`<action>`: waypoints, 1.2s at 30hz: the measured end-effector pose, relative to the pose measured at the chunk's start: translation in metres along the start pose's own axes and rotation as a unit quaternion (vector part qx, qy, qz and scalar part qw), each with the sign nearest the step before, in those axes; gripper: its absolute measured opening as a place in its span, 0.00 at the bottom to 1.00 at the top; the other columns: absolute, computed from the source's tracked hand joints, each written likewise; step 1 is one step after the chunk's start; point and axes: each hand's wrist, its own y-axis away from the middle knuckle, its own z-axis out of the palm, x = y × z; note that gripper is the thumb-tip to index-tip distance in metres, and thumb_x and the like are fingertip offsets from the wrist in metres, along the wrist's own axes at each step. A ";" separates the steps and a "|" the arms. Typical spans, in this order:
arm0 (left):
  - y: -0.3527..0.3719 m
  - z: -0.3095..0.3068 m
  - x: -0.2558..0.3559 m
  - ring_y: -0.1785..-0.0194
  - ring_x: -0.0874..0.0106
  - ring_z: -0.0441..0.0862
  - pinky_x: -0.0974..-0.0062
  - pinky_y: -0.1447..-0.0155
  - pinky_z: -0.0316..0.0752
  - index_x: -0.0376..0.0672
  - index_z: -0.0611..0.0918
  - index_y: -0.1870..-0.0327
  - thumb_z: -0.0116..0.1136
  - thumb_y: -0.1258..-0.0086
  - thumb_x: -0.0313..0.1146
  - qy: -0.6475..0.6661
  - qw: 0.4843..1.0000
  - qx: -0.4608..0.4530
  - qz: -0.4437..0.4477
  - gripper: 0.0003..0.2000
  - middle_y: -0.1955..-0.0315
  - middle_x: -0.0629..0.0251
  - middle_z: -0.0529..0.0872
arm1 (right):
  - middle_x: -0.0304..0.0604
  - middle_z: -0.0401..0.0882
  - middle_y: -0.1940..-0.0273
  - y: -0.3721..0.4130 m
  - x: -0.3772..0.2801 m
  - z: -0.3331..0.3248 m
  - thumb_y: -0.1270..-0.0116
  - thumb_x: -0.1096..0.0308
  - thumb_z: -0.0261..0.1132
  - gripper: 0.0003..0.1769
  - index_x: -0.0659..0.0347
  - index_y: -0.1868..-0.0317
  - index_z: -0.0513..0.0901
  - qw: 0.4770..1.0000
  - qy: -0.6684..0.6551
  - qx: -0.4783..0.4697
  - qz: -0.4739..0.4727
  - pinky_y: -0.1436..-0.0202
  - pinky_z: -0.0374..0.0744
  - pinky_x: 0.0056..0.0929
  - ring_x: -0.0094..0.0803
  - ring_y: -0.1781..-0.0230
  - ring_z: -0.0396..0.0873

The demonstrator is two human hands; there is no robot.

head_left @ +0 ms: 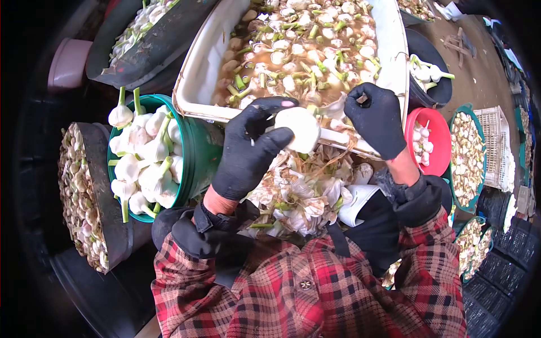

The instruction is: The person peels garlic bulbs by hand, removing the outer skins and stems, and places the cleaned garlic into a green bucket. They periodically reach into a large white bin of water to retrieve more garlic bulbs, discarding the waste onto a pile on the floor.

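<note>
My left hand (248,146), in a black glove with a torn fingertip, grips a clean white garlic bulb (297,129) between thumb and fingers. To its right, my right hand (376,119) is closed, also black-gloved. A small brownish bit shows at its curled fingers, too little to name. Both hands are above the near rim of a white tub (198,76), where garlic bulbs and green stem pieces (298,53) lie in brown water. Below the bulb, a heap of papery garlic skins (301,197) covers my lap.
On the left stands a green bucket (194,163) of trimmed garlic bulbs, beside a dark container (115,197) of garlic pieces. A red bucket (442,132), a teal basket (483,141) and a white crate (495,146) are on the right.
</note>
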 end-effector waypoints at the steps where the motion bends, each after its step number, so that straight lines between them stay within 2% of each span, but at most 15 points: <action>1: -0.001 0.001 0.001 0.47 0.74 0.77 0.75 0.43 0.73 0.35 0.76 0.44 0.61 0.39 0.22 0.000 1.000 -0.001 0.001 0.20 0.48 0.61 0.79 | 0.49 0.82 0.75 -0.002 0.004 -0.005 0.45 0.73 0.65 0.02 0.62 0.71 0.82 0.998 0.052 -0.035 -0.021 0.68 0.80 0.34 0.40 0.73 0.84; 3: -0.003 0.001 0.002 0.47 0.75 0.77 0.76 0.43 0.72 0.35 0.75 0.42 0.58 0.36 0.25 -0.104 0.994 0.012 0.040 0.20 0.49 0.61 0.80 | 0.48 0.83 0.72 0.000 0.005 -0.006 0.45 0.73 0.65 0.04 0.62 0.68 0.82 0.999 0.023 -0.030 -0.015 0.65 0.80 0.34 0.40 0.71 0.84; 4: -0.004 -0.005 -0.002 0.41 0.64 0.77 0.69 0.37 0.71 0.37 0.75 0.41 0.57 0.33 0.28 -0.063 0.998 0.006 0.005 0.18 0.46 0.56 0.80 | 0.48 0.83 0.70 0.003 0.004 -0.006 0.44 0.73 0.65 0.06 0.62 0.65 0.83 1.000 -0.005 -0.028 -0.008 0.62 0.80 0.34 0.40 0.68 0.85; 5: -0.006 -0.014 -0.013 0.41 0.64 0.77 0.69 0.37 0.71 0.37 0.75 0.41 0.57 0.33 0.28 -0.063 0.998 0.007 0.004 0.18 0.46 0.56 0.80 | 0.48 0.83 0.70 0.003 -0.003 -0.007 0.44 0.73 0.65 0.06 0.62 0.65 0.83 1.000 -0.006 -0.029 -0.008 0.62 0.80 0.34 0.40 0.68 0.85; 7: -0.010 -0.028 -0.032 0.42 0.64 0.77 0.71 0.37 0.71 0.37 0.74 0.40 0.56 0.31 0.31 -0.405 0.868 -0.072 0.278 0.19 0.47 0.55 0.80 | 0.49 0.83 0.65 0.004 -0.030 -0.009 0.43 0.75 0.65 0.10 0.62 0.59 0.83 0.984 -0.163 -0.046 -0.062 0.60 0.80 0.33 0.42 0.64 0.84; 8: -0.008 -0.023 -0.027 0.42 0.64 0.77 0.71 0.37 0.71 0.37 0.74 0.40 0.56 0.31 0.31 -0.406 0.868 -0.074 0.277 0.19 0.47 0.55 0.80 | 0.49 0.83 0.64 0.006 -0.038 -0.009 0.43 0.75 0.67 0.11 0.62 0.58 0.84 0.982 -0.159 -0.056 -0.089 0.60 0.80 0.33 0.43 0.64 0.83; 10: -0.002 -0.006 -0.014 0.43 0.67 0.77 0.72 0.38 0.72 0.34 0.71 0.37 0.59 0.32 0.37 -0.195 0.973 -0.069 0.103 0.25 0.47 0.58 0.80 | 0.49 0.83 0.64 0.010 -0.044 -0.002 0.43 0.75 0.67 0.10 0.62 0.59 0.84 0.980 -0.165 -0.055 -0.101 0.60 0.79 0.32 0.42 0.64 0.83; 11: -0.002 -0.004 -0.015 0.43 0.67 0.77 0.72 0.38 0.72 0.34 0.71 0.37 0.59 0.32 0.37 -0.194 0.973 -0.070 0.102 0.25 0.47 0.58 0.80 | 0.49 0.83 0.65 0.012 -0.045 0.001 0.44 0.75 0.68 0.10 0.62 0.60 0.84 0.977 -0.170 -0.056 -0.113 0.61 0.79 0.32 0.42 0.64 0.83; 13: -0.003 -0.001 -0.016 0.45 0.69 0.77 0.70 0.40 0.74 0.31 0.66 0.33 0.63 0.35 0.41 0.000 0.994 -0.024 -0.107 0.33 0.47 0.59 0.79 | 0.48 0.83 0.66 0.017 -0.045 0.005 0.45 0.75 0.69 0.09 0.61 0.62 0.85 0.978 -0.172 -0.053 -0.100 0.62 0.79 0.33 0.42 0.66 0.83; 17: 0.002 0.003 -0.024 0.43 0.70 0.76 0.70 0.39 0.73 0.29 0.65 0.32 0.63 0.34 0.41 -0.057 0.993 -0.027 -0.095 0.34 0.45 0.57 0.77 | 0.46 0.81 0.69 0.025 -0.043 0.012 0.45 0.76 0.67 0.06 0.60 0.66 0.83 0.985 -0.089 -0.018 -0.150 0.66 0.78 0.37 0.45 0.69 0.80; 18: 0.004 0.005 -0.027 0.49 0.76 0.78 0.75 0.41 0.72 0.32 0.69 0.35 0.63 0.34 0.33 -0.050 0.995 -0.004 -0.081 0.28 0.52 0.62 0.83 | 0.46 0.80 0.70 0.026 -0.043 0.013 0.45 0.76 0.66 0.06 0.60 0.66 0.81 0.982 -0.057 -0.009 -0.181 0.66 0.77 0.38 0.45 0.70 0.80; 23: 0.002 0.006 -0.018 0.55 0.75 0.82 0.72 0.48 0.76 0.28 0.72 0.39 0.66 0.36 0.36 -0.193 0.976 -0.038 -0.094 0.28 0.62 0.56 0.86 | 0.47 0.76 0.70 0.031 -0.038 0.013 0.45 0.75 0.64 0.06 0.60 0.66 0.76 0.975 0.003 -0.023 -0.221 0.69 0.75 0.42 0.47 0.72 0.78; 27: 0.007 0.010 -0.009 0.55 0.64 0.85 0.68 0.51 0.78 0.29 0.73 0.40 0.67 0.42 0.39 -0.325 0.939 -0.072 -0.086 0.32 0.61 0.47 0.85 | 0.49 0.76 0.70 0.034 -0.037 0.015 0.44 0.76 0.63 0.06 0.61 0.65 0.76 0.983 -0.027 -0.070 -0.165 0.69 0.75 0.43 0.49 0.73 0.77; 29: 0.010 0.012 -0.005 0.54 0.58 0.84 0.66 0.48 0.77 0.31 0.71 0.38 0.66 0.44 0.36 -0.427 0.895 -0.116 0.058 0.32 0.57 0.47 0.84 | 0.50 0.76 0.70 0.033 -0.037 0.016 0.43 0.77 0.62 0.05 0.62 0.66 0.75 0.986 -0.046 -0.074 -0.146 0.69 0.75 0.42 0.49 0.72 0.77; 36: 0.011 0.008 -0.020 0.50 0.52 0.80 0.64 0.45 0.75 0.34 0.74 0.42 0.67 0.45 0.34 -0.393 0.913 -0.070 0.085 0.28 0.52 0.47 0.79 | 0.51 0.79 0.72 0.032 -0.040 0.005 0.41 0.75 0.65 0.04 0.65 0.68 0.77 0.970 -0.196 -0.140 0.017 0.69 0.76 0.39 0.51 0.72 0.79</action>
